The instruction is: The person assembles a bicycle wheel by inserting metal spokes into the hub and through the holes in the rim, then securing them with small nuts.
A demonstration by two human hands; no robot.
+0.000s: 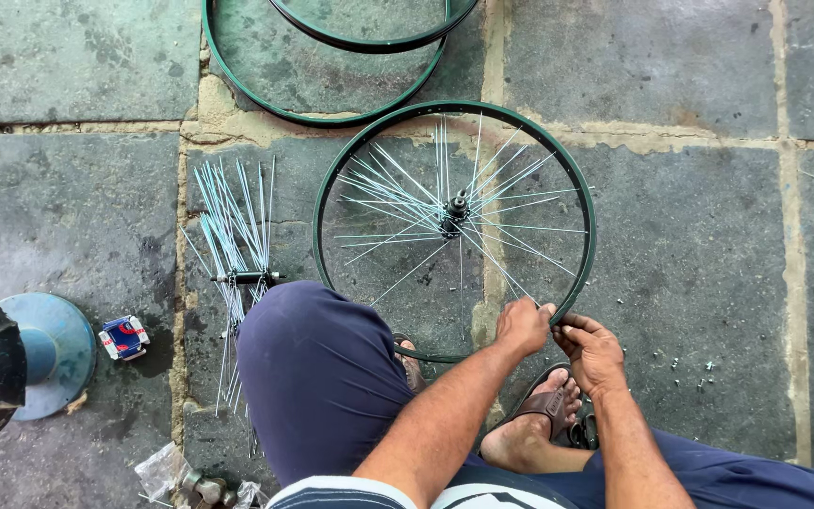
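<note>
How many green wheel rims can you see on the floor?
3. One spoked rim lies in front of the person, both hands at its near edge. Two bare rims lie beyond it at the top: a large one and another, both cut off by the frame.

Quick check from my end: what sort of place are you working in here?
Most likely an open-air bicycle wheel workshop on the ground. Worn grey stone paving slabs serve as the floor, bare dark green metal rims lie about, and a hub with loose silver spokes waits beside the half-laced wheel.
</note>
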